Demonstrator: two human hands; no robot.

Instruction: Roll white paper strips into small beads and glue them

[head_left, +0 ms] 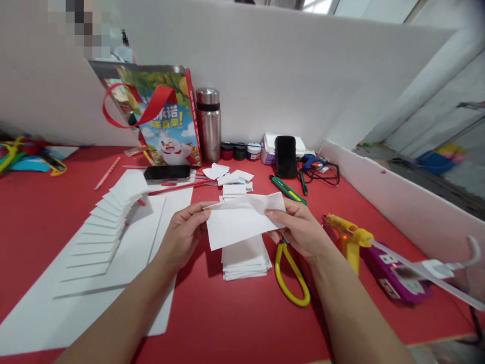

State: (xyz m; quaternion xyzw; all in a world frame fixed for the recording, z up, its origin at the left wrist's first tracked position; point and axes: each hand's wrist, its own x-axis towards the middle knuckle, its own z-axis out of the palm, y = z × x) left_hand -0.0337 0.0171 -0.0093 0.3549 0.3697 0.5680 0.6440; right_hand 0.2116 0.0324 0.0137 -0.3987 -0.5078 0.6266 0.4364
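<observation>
Two bare hands hold one white sheet [242, 225] up over the red tabletop [223, 323]. Left hand [185, 230] and right hand [303, 225] each have thumb and fingers closed on it, one at either side edge, so the sheet spans the gap between them, slightly tilted. Yellow-handled scissors [299, 302] show by the right hand, partly covered; I cannot tell whether its fingers also hold them. Beneath the sheet lies a loose stack of white pieces [246, 263].

Work looks partway along: to the left, a fanned, stepped row of white panels [102, 227] already stands on a white board [56, 323], while the stack and the sheet in hand lie outside that row. To the right sits a yellow glue gun [343, 225].

Farther off come paper scraps [235, 177], a green utility knife [288, 189], small paint jars [240, 151], a steel flask [210, 129] and a printed carrier bag [174, 146].
</observation>
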